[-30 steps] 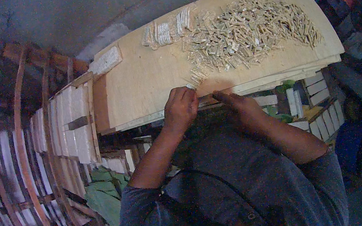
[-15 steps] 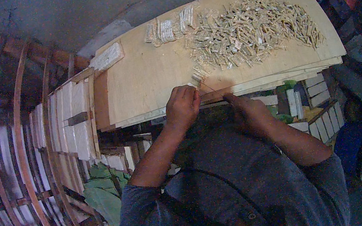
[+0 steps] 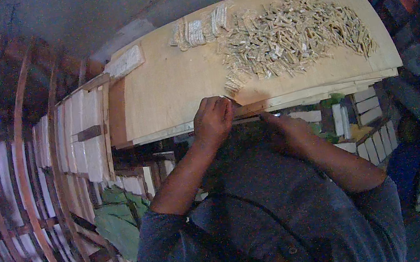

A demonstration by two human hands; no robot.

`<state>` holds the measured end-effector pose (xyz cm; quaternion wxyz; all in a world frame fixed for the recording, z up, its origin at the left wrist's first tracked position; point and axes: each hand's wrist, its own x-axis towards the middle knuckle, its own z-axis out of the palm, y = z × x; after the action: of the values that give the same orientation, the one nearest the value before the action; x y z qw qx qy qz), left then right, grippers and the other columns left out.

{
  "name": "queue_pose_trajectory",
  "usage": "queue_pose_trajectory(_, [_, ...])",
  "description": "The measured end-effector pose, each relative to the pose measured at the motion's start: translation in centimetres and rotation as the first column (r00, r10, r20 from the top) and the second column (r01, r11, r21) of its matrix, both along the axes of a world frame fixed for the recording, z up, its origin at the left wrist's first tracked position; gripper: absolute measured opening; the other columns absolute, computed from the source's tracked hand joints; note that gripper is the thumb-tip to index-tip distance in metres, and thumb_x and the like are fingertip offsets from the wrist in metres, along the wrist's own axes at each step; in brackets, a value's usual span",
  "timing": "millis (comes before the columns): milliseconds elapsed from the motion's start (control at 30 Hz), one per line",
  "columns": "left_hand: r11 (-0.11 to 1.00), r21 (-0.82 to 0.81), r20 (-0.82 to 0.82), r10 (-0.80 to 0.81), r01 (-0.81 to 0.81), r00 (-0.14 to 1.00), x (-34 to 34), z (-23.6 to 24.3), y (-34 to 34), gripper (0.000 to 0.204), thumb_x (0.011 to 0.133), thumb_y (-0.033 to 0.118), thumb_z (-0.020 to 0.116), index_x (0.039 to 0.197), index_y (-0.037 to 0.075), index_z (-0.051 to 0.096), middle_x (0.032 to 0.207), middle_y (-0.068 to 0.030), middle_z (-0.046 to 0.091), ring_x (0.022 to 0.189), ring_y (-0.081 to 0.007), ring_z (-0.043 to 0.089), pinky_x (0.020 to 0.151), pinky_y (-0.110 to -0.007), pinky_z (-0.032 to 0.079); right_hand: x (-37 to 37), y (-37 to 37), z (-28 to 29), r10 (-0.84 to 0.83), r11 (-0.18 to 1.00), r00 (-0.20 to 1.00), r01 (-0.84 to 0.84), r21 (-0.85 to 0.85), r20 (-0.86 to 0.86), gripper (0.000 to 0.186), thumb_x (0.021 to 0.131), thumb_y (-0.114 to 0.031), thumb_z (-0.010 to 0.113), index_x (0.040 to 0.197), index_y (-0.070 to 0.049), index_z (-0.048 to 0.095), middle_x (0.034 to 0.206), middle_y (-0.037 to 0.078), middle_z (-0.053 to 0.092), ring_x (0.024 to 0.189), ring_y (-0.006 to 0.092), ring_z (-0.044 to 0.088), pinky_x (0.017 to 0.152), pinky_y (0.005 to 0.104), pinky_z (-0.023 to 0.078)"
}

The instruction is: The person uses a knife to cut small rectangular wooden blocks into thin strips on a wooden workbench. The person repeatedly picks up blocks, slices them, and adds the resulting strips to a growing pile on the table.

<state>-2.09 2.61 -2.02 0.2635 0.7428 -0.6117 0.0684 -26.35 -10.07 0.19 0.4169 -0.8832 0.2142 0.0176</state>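
My left hand [image 3: 213, 119] is closed at the near edge of a pale wooden board table [image 3: 170, 93]. A sliver of something pale shows at its fingertips, mostly hidden by the fingers. My right hand [image 3: 289, 131] is lower and to the right, just off the board's edge, its fingers curled in; what they hold is too dark to make out. Beyond my hands lies a wide heap of short, pale, stick-like pieces [image 3: 289, 40]. A small cluster of these pieces [image 3: 236, 81] reaches toward my left fingertips.
Pale ribbed bundles [image 3: 195, 33] lie in a row at the board's back. A whitish block [image 3: 124, 62] sits at its left end, beside a stack of white slabs [image 3: 80, 136]. Wooden rails [image 3: 22, 140] stand far left. Green cloth [image 3: 118, 215] hangs lower left.
The thin line seen between my hands half a second ago is now hard to make out. My left hand has turned slightly, hiding more of the pale piece; my right hand stays nearly in place.
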Motion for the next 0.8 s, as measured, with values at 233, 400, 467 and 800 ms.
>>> queue_pose_trajectory(233, [0.999,-0.033,-0.055,0.019,-0.021,0.998,0.1,-0.1,0.7,0.018,0.089,0.012,0.073,0.105,0.002,0.069,0.1,-0.0161,0.071,0.093,-0.0377,0.068,0.082,-0.048,0.058,0.8,-0.3,0.8,-0.071,0.997,0.997,0.071,-0.028,-0.002,0.071,0.087,-0.008,0.072,0.154,-0.018,0.051,0.126,0.026,0.07,0.113,0.0464,0.069,0.093,0.0522,0.058])
queue_pose_trajectory(400, [0.993,-0.117,-0.056,-0.015,0.008,0.998,0.1,0.3,0.5,0.02,0.087,0.007,0.074,0.105,0.001,0.068,0.097,-0.017,0.071,0.091,-0.0373,0.069,0.078,-0.047,0.059,1.9,0.3,-1.7,-0.002,1.0,0.945,0.011,-0.026,0.328,0.069,0.089,-0.003,0.068,0.155,-0.017,0.051,0.131,0.026,0.069,0.116,0.0471,0.068,0.096,0.0506,0.058])
queue_pose_trajectory(467, [0.993,-0.112,-0.034,-0.028,0.025,0.999,0.3,0.1,0.5,0.02,0.086,0.006,0.074,0.104,0.001,0.068,0.097,-0.0169,0.071,0.089,-0.0372,0.069,0.077,-0.047,0.059,2.9,0.3,-1.0,0.003,0.999,0.977,0.007,-0.05,0.215,0.067,0.091,-0.002,0.067,0.155,-0.017,0.051,0.131,0.027,0.069,0.116,0.0467,0.069,0.096,0.0506,0.058])
queue_pose_trajectory(800, [0.994,-0.108,0.01,-0.006,0.007,1.0,0.1,-0.9,0.5,0.023,0.083,0.006,0.078,0.103,0.0,0.068,0.1,-0.0165,0.073,0.09,-0.0375,0.071,0.082,-0.049,0.06,1.6,0.2,-1.8,0.001,0.999,0.998,0.001,-0.032,0.057,0.066,0.092,-0.013,0.071,0.154,-0.017,0.049,0.112,0.028,0.072,0.1,0.0478,0.071,0.084,0.0534,0.058])
